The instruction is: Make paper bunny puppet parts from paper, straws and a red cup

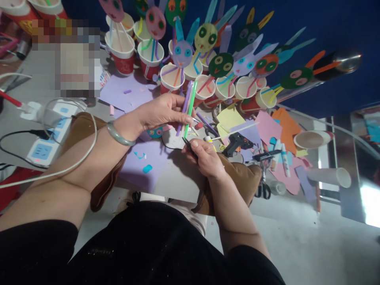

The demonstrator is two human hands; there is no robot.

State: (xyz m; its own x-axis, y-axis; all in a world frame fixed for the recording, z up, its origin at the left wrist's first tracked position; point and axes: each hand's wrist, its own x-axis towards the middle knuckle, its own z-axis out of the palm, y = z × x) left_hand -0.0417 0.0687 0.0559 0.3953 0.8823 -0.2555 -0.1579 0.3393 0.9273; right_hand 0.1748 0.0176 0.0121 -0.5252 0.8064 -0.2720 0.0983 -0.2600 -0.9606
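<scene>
From left to right, beyond a white power strip (41, 148), the left hand (164, 111) has its fingers clamped on a tilted purple straw (185, 105) and green straw (192, 99) above the bench (182, 180), while the right hand (206, 156) grips a dark tool (187, 141) near their lower ends, beside a black glue gun (236, 144).

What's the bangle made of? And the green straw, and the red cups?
The bangle is grey-green and smooth with a soft shine, so maybe stone or glass. The green straw in the left hand looks like slick plastic: it's bright and glossy. The red cups are probably paper, with red outsides and pale insides and rims.
</scene>
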